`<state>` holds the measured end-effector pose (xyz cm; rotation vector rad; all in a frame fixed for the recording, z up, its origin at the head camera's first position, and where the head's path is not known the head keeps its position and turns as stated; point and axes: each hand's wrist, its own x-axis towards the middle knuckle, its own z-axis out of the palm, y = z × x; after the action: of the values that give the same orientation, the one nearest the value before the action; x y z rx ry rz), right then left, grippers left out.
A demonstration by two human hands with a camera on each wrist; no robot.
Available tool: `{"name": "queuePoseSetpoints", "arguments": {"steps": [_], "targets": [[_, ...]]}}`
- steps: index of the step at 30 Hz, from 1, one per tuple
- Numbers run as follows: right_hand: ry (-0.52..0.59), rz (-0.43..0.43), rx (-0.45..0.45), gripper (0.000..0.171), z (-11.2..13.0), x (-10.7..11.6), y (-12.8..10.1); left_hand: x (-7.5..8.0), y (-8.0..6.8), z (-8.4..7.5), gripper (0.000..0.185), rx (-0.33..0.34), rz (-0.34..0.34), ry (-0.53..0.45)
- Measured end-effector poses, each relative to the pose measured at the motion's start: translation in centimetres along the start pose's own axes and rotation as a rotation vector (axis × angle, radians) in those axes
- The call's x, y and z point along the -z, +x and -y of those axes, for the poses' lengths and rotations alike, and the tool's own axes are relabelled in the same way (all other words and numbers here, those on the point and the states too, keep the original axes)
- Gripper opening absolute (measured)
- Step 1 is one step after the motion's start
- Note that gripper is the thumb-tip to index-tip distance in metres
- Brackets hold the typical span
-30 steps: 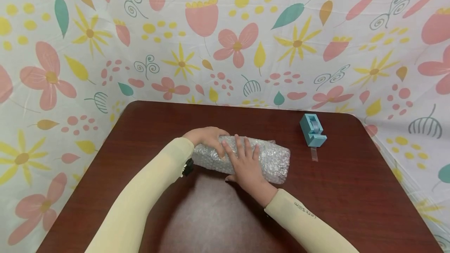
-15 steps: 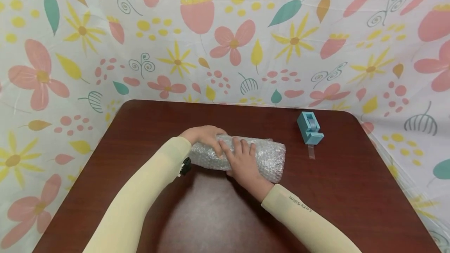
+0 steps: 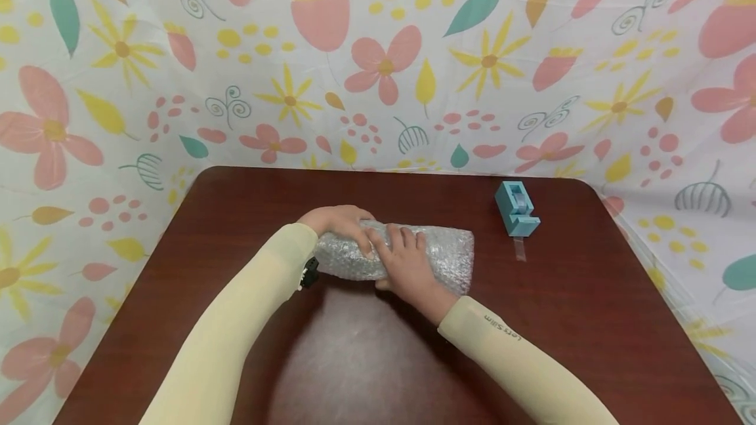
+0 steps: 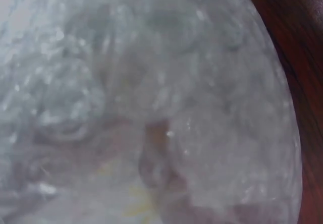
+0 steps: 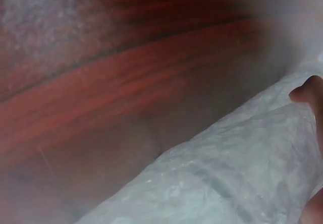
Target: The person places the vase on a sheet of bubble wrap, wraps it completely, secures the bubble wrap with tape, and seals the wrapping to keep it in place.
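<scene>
Head view shows a bubble-wrapped bundle (image 3: 413,256) lying across the middle of the tabletop (image 3: 366,359). The left hand (image 3: 336,220) curls over its left end, while the right hand (image 3: 404,261) lies on top with fingers spread flat, thumb at the near side. The wrapping looks fully rolled around; no tape is visible on it. The blue tape dispenser (image 3: 516,208) stands well apart to the right, untouched. The left wrist view fills with bubble wrap (image 4: 151,93); the right wrist view adds a fingertip (image 5: 309,92) against the roll.
</scene>
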<state>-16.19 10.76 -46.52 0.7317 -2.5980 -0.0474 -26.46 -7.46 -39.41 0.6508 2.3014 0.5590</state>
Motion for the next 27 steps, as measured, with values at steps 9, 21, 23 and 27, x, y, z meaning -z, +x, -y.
{"name": "queuePoseSetpoints", "arguments": {"steps": [9,21,23,27], "targets": [[0.079,0.131,0.008,0.116,-1.0,0.6,0.8,0.2,0.2,0.5,0.097,0.066,0.047,-0.183],[0.135,0.160,0.028,0.115,-1.8,0.7,2.0,1.3,0.0,0.3,0.093,0.048,0.093,-0.131],[0.169,0.177,0.032,0.114,-1.9,0.8,2.4,1.5,-0.3,0.3,0.091,0.055,0.084,-0.102],[0.225,0.227,0.019,0.114,-2.3,0.9,3.0,1.6,-1.1,-0.3,0.085,0.068,0.024,-0.033]]}}
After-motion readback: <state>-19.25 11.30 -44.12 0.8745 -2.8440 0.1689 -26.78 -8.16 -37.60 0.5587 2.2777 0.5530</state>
